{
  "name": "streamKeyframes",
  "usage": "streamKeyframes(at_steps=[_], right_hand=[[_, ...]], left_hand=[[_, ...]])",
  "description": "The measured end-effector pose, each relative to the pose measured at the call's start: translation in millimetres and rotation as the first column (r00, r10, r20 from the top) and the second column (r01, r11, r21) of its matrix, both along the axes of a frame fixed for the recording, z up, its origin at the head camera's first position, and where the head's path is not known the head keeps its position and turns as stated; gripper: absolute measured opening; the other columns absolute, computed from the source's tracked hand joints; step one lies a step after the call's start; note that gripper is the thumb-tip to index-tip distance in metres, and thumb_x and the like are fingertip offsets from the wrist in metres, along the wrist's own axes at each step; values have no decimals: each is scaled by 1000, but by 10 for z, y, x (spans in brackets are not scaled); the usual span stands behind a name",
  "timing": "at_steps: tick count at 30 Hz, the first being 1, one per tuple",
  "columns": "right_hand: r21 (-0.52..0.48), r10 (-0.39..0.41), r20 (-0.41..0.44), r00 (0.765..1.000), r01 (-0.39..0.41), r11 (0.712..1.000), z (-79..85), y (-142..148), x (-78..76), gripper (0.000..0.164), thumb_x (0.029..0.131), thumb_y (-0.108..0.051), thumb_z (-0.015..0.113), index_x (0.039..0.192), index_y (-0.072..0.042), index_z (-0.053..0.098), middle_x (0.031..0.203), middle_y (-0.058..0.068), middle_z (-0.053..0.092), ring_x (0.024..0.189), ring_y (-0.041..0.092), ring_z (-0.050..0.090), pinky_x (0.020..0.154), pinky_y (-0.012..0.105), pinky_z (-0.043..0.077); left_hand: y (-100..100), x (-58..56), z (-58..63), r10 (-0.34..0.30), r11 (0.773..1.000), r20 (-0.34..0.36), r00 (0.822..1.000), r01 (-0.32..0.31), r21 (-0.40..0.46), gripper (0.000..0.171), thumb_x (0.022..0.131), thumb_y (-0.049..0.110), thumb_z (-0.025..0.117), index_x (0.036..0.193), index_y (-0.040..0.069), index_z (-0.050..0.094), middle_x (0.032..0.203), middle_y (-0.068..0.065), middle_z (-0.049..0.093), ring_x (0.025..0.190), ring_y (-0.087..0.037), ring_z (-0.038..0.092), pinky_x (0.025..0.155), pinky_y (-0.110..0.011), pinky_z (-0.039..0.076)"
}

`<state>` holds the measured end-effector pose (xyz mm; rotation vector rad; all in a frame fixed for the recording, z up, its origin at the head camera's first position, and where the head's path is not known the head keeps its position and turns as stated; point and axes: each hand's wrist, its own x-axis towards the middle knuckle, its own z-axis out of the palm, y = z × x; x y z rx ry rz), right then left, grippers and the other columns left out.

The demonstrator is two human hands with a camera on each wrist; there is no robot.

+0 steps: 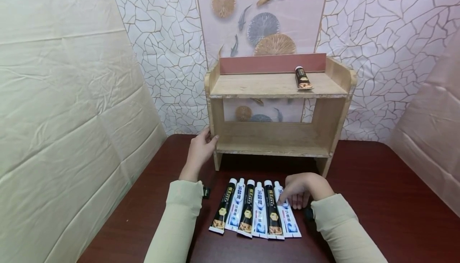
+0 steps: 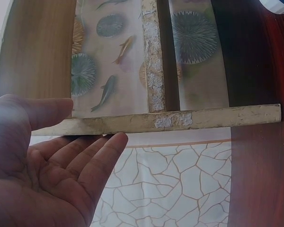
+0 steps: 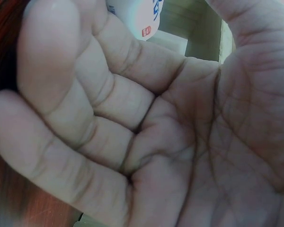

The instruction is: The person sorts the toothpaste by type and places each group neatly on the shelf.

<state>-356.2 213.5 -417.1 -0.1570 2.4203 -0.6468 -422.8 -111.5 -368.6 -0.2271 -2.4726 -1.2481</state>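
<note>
My left hand (image 1: 202, 149) grips the left side panel of a small wooden shelf (image 1: 269, 151). In the left wrist view, its thumb lies on one side of the panel and its fingers on the other. My right hand (image 1: 305, 188) bends down over a white toothpaste tube (image 1: 290, 221), the rightmost of a row on the table, and holds it between thumb and fingers. The right wrist view shows curled fingers, and part of the white tube (image 3: 144, 19) beyond them; the fingertips' contact is hidden. Beside it lies a black toothpaste tube (image 1: 272, 211).
More black and white toothpaste tubes (image 1: 259, 211) alternate leftward along the dark red table (image 1: 143, 215). Another black tube (image 1: 302, 78) lies on the shelf's upper board, toward the right. Behind the shelf hangs a patterned cloth (image 1: 172, 55); a cream cloth (image 1: 72, 95) stands at left.
</note>
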Motion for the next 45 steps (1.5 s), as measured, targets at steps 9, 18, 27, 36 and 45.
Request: streamKeyframes(at_steps=[9,18,27,36,45], right_hand=[[-7,0,7,1000,0,1000,-16,1,4,37,80,-40,81,70,-6,72,67,8,69,53,14,58,54,31,55],[-6,-11,-2,1000,11,1000,-27,-5,12,36,80,-39,81,70,-6,72,67,8,69,53,15,58,54,31,55],[-19,-19,10,1000,19,1000,-39,-5,0,33,80,-37,81,70,-8,70,66,7,67,53,15,57,52,30,54],[-14,-36,4,999,36,999,-65,26,-2,24,77,-29,78,68,-10,65,63,3,59,52,13,50,52,30,53],[19,-20,-25,999,21,1000,-61,33,-17,24,77,-27,81,82,-7,68,69,5,64,56,14,55,53,30,54]], left_hand=[[-14,7,-1,-1,1000,26,1000,1,-9,56,100,39,62,149,15,50,139,-10,61,124,-27,61,102,-44,49],[-13,-7,-13,-4,1000,26,1000,4,-7,58,99,43,62,149,15,51,140,-10,60,125,-27,60,104,-44,47],[-14,-23,-23,-4,1000,19,1000,4,0,59,99,45,61,149,15,51,140,-10,60,124,-26,60,104,-43,47],[1,-9,-11,-17,1000,23,1000,17,5,58,99,43,61,149,15,51,141,-11,59,126,-27,59,104,-43,47],[-19,-12,-15,-17,1000,16,1000,17,6,56,99,42,61,148,16,52,139,-10,61,124,-26,60,104,-42,47]])
